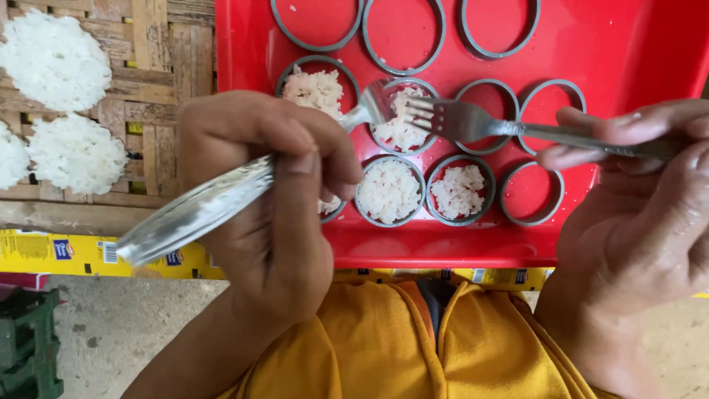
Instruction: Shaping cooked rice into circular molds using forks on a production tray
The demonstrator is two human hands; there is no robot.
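My left hand (273, 192) grips a metal spoon (196, 210) by its long handle; the spoon bowl (373, 103) reaches over a grey ring mould with white rice (402, 133). My right hand (635, 192) holds a metal fork (461, 120), its tines touching the spoon bowl above that same ring. Both utensils hover over a red plastic tray (628, 44) carrying several grey ring moulds. Some rings are filled with rice (389, 191), others stand empty (402, 29). My left hand hides part of one filled ring.
Round flattened rice cakes (55, 59) lie on a woven bamboo mat (159, 44) left of the tray. A yellow printed carton edge (66, 251) runs under the mat. A dark green crate (26, 340) stands on the concrete floor. My orange garment (413, 340) fills the lower middle.
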